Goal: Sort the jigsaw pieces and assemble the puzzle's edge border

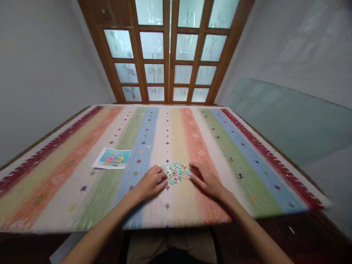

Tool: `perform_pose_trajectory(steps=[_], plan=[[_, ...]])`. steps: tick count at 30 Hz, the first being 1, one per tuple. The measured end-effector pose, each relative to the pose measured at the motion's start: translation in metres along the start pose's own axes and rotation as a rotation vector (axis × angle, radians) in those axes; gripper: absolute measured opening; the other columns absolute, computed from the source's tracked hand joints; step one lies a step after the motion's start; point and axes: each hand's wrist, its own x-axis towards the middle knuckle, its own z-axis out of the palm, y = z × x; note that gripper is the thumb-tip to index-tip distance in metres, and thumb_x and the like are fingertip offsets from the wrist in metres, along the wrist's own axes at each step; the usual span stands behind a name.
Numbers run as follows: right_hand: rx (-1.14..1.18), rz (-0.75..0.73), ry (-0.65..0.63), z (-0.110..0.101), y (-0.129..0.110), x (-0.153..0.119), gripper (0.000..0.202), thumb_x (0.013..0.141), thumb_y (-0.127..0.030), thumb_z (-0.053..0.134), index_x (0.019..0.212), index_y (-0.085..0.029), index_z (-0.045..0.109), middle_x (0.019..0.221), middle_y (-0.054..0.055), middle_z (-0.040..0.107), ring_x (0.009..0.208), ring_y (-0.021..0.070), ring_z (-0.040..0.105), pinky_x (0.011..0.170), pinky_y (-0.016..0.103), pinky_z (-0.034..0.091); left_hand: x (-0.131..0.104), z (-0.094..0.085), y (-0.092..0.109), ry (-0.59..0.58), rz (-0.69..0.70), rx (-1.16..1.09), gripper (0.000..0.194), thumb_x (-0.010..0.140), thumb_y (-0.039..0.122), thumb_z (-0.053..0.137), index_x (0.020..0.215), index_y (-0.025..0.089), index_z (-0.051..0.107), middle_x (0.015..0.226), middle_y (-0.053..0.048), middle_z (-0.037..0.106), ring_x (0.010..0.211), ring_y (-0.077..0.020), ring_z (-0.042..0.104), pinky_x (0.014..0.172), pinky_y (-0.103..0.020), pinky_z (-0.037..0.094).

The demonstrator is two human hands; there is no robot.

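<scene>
A small heap of jigsaw puzzle pieces (175,173), mostly turquoise with bits of white, pink and yellow, lies loose on the striped cloth between my two hands. My left hand (153,180) rests at the heap's left edge, its fingers bent and loosely apart, with no piece visible in them. On the opposite side, my right hand (206,179) is open, fingers stretched toward the pieces and the thumb apart. Its fingertips reach the heap's right edge. Left of the hands lies a printed picture (114,158) of cartoon figures on white paper.
A striped, patterned cloth (99,190) covers the wide table, whose front edge runs just before my body. Beyond its far edge stand wooden doors (166,73) with frosted panes. Pale walls rise at both sides, and a greenish panel (288,121) is at the right.
</scene>
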Motion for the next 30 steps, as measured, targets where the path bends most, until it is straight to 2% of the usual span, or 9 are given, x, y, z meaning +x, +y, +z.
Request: perform_pose_trajectory(steps=[5,9,15,20,26,30], plan=[[-0.047,-0.08,0.011,-0.001,0.005,0.006,0.037,0.102,-0.034,0.054,0.137,-0.022,0.057,0.133,0.016,0.067,0.123,0.0304,0.065,0.106,0.053,0.053,-0.005,-0.002,-0.001,0.026,-0.023,-0.031,0.024,0.103,0.026,0.046,0.087,0.021,0.064,0.09,-0.007,0.063,0.092,-0.0239,0.056,0.086,-0.04,0.048],[-0.111,-0.182,-0.011,-0.002,0.005,0.008,0.028,0.102,-0.028,0.053,0.127,-0.023,0.065,0.132,0.014,0.068,0.129,0.0301,0.061,0.108,0.054,0.052,-0.012,-0.002,-0.004,0.062,-0.077,-0.042,0.022,0.101,0.025,0.047,0.086,0.021,0.062,0.087,-0.006,0.063,0.09,-0.0235,0.057,0.086,-0.04,0.049],[-0.129,-0.184,0.024,0.003,0.002,0.004,0.021,0.101,-0.025,0.055,0.117,-0.022,0.068,0.13,0.015,0.067,0.123,0.0292,0.063,0.103,0.052,0.055,-0.017,0.002,-0.006,0.132,-0.146,-0.038,0.009,0.097,0.026,0.055,0.095,0.021,0.062,0.095,-0.006,0.063,0.095,-0.024,0.058,0.089,-0.041,0.05],[-0.124,-0.189,0.058,0.007,0.002,0.002,0.021,0.101,-0.023,0.054,0.116,-0.022,0.069,0.129,0.015,0.066,0.12,0.0289,0.064,0.101,0.052,0.056,-0.013,0.006,0.001,0.106,-0.14,-0.01,0.013,0.098,0.03,0.059,0.092,0.02,0.063,0.094,-0.007,0.062,0.095,-0.0245,0.058,0.088,-0.042,0.05],[-0.119,-0.178,0.065,0.007,0.003,0.0,0.02,0.1,-0.022,0.056,0.114,-0.022,0.07,0.127,0.015,0.066,0.119,0.029,0.065,0.1,0.051,0.056,-0.011,0.007,-0.003,0.097,-0.121,-0.023,0.015,0.098,0.021,0.052,0.096,0.02,0.066,0.095,-0.007,0.063,0.095,-0.0239,0.059,0.088,-0.041,0.051],[-0.119,-0.172,0.06,0.008,0.005,0.0,0.022,0.099,-0.021,0.056,0.115,-0.023,0.071,0.127,0.014,0.067,0.117,0.0285,0.065,0.1,0.05,0.056,-0.015,0.003,-0.007,0.084,-0.106,-0.062,0.029,0.092,0.011,0.047,0.108,0.022,0.069,0.098,-0.007,0.064,0.097,-0.0236,0.06,0.088,-0.04,0.051]])
